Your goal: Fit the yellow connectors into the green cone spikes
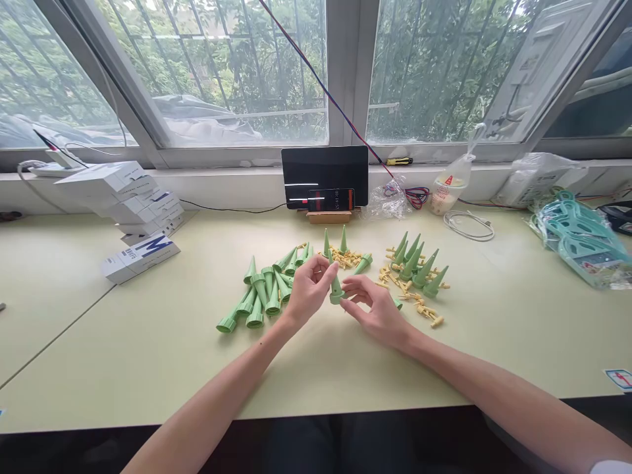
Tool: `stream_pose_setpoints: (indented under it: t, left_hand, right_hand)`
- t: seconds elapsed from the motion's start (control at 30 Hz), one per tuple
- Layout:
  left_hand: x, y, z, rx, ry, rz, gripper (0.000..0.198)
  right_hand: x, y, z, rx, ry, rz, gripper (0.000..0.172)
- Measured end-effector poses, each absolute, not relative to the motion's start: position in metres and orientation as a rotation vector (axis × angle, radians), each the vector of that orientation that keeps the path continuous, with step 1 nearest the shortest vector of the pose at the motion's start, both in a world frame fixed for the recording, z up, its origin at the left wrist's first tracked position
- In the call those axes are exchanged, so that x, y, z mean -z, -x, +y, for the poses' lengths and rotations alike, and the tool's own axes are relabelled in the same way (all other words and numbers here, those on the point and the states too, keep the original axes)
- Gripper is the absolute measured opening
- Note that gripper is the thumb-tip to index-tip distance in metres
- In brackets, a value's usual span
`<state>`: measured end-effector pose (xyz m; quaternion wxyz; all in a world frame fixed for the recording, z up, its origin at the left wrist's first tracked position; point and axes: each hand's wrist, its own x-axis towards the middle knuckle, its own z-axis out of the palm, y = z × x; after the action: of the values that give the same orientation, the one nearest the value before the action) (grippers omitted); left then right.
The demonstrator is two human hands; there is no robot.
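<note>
Left fingers [322, 271] closed in a pinch round the upper part of a green cone [336, 289]. The left hand [309, 293] carries it tip up, base low, just above the worktop [148, 342] at its middle. Right fingers [356, 286] loosely curved, tips at the cone's base. Cannot tell whether they grip the base or a small part against it. Right hand [380, 315] rests low, just right of the cone.

Step, as judged: one cone is being worked at its base, with the left hand steadying it and the right hand attending to it. A further move there would call for a firm pinch on the taper and fine fingertip work at the base. The yellow pegs [421, 307] are small and lie loose.

Surface, placed from the cone:
- far left, toward the sill: stacked white boxes [133, 204], one slid off in front
- just left: lying cones [261, 296] in a loose heap
- behind: a dark tablet [324, 172] propped upright, a phone [330, 199] in front of it
- right: standing cones [417, 266] among the pegs
- further right, behind: a clear bag [451, 184] and a coiled white cable [469, 225]
- far right: bagged teal items [577, 240]

Room: pale green worktop under a wide barred window [222, 66], foliage outside, daylight.
</note>
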<state>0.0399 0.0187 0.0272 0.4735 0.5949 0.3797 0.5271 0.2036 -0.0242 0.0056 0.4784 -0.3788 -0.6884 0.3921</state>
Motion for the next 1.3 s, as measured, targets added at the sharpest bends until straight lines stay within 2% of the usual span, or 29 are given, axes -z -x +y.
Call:
stream_pose_setpoints:
  t: [0.13,0.27,0.47,0.53,0.63,0.77,0.83,1.3]
  left_hand:
    - [-0.03,-0.042,0.016,-1.305,-1.473,0.951,0.037]
    - [-0.032,-0.042,0.015,-1.307,-1.432,0.926,0.037]
    - [-0.029,-0.039,0.017,-1.049,-1.435,0.826,0.033]
    - [-0.028,-0.038,0.018,-1.06,-1.379,0.816,0.034]
    - [-0.031,-0.037,0.021,-1.176,-1.215,0.814,0.035]
    - [-0.038,-0.033,0.023,-1.233,-1.086,0.772,0.034]
    - [-0.041,-0.032,0.022,-1.228,-1.072,0.755,0.033]
    - [-0.038,-0.036,0.02,-1.186,-1.051,0.727,0.036]
  right_hand:
    - [-0.007,-0.201,-0.027,-0.951,0.877,-1.732,0.032]
    - [-0.008,-0.201,-0.029,-0.933,0.836,-1.728,0.027]
    - [-0.013,-0.201,-0.029,-0.998,0.802,-1.694,0.029]
    - [-0.011,-0.201,-0.028,-0.989,0.817,-1.693,0.029]
    - [-0.01,-0.206,-0.024,-0.873,0.895,-1.709,0.027]
    - [-0.018,-0.223,-0.011,-0.485,1.033,-1.736,0.016]
    - [-0.023,-0.232,-0.004,-0.364,1.094,-1.72,0.018]
    - [-0.025,-0.245,0.005,-0.394,1.166,-1.741,0.023]
